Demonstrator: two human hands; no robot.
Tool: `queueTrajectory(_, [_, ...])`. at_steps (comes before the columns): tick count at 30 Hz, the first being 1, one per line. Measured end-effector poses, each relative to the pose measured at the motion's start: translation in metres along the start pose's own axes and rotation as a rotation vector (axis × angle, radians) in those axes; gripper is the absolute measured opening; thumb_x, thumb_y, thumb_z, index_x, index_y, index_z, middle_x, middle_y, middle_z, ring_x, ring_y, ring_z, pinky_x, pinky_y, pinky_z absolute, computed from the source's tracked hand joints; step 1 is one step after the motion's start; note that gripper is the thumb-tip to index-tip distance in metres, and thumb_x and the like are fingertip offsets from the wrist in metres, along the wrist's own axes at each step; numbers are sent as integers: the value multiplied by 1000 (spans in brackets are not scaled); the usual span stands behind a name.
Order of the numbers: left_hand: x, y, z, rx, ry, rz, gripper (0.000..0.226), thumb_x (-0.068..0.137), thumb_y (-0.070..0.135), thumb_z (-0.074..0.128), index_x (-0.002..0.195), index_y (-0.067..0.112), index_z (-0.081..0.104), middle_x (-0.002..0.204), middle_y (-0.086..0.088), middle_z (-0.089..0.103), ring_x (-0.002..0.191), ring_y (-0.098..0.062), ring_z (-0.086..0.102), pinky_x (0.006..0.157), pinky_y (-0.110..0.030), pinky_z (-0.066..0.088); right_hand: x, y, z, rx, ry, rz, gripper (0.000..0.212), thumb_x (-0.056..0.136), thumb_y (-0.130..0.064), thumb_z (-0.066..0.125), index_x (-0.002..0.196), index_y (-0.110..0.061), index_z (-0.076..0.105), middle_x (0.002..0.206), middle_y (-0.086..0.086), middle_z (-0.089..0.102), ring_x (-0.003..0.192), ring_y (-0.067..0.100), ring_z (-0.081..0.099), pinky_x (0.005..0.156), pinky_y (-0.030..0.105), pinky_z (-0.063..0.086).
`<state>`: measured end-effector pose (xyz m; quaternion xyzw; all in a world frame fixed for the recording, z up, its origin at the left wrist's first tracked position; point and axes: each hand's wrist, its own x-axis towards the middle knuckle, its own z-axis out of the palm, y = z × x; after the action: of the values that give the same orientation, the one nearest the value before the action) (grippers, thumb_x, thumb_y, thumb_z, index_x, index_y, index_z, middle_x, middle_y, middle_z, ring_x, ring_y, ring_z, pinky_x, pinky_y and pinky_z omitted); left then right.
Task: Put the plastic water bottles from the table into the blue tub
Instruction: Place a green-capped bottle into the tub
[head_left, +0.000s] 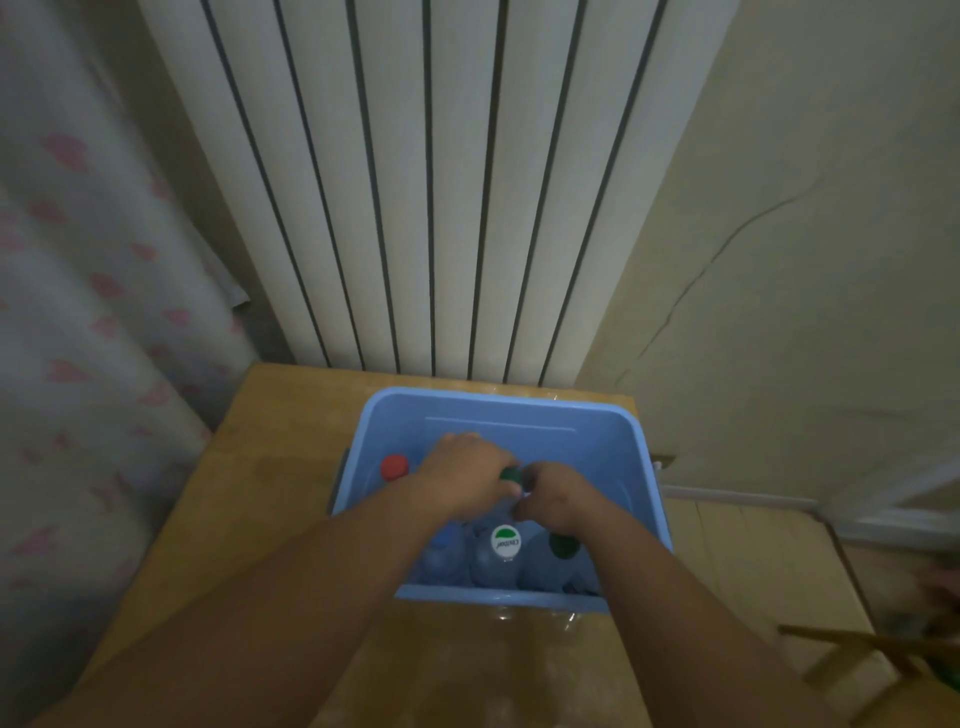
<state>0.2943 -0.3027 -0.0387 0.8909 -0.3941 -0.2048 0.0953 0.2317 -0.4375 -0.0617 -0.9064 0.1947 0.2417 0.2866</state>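
Observation:
The blue tub stands on the wooden table, close to its far edge. Several plastic water bottles stand upright inside it: one with a red cap, one with a white and green cap, one with a dark green cap and one with a blue cap. Both hands are inside the tub. My left hand and my right hand meet around a green-capped bottle, whose body is hidden under them.
A white ribbed radiator rises behind the table. A curtain with pink hearts hangs on the left. To the right are a cracked cream wall, a wood floor and part of a wooden chair.

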Motion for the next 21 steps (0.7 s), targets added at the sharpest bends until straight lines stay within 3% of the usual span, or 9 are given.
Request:
queueTrajectory(8, [-20, 5, -4, -64, -13, -94, 33, 94, 20, 52, 125, 25, 60, 123, -3, 64, 111, -24, 57, 97, -42, 47, -29, 0, -12, 29, 153, -20, 47, 90, -6, 52, 136, -13, 50, 136, 6, 56, 125, 23, 51, 104, 31, 40])
queueTrajectory(14, [-51, 11, -25, -83, 103, -86, 35, 93, 28, 52, 126, 29, 61, 130, 2, 61, 119, -21, 54, 99, -35, 43, -62, -5, -7, 193, 314, -35, 36, 89, -8, 56, 124, -15, 59, 126, 3, 63, 116, 20, 57, 96, 27, 42])
queueTrajectory(21, [-100, 10, -24, -152, 150, -102, 37, 86, 40, 53, 122, 36, 61, 126, 8, 63, 117, -18, 56, 98, -45, 46, -117, -23, 14, 238, 417, -70, 28, 89, -14, 59, 117, -18, 62, 115, -2, 65, 108, 16, 60, 83, 21, 39])
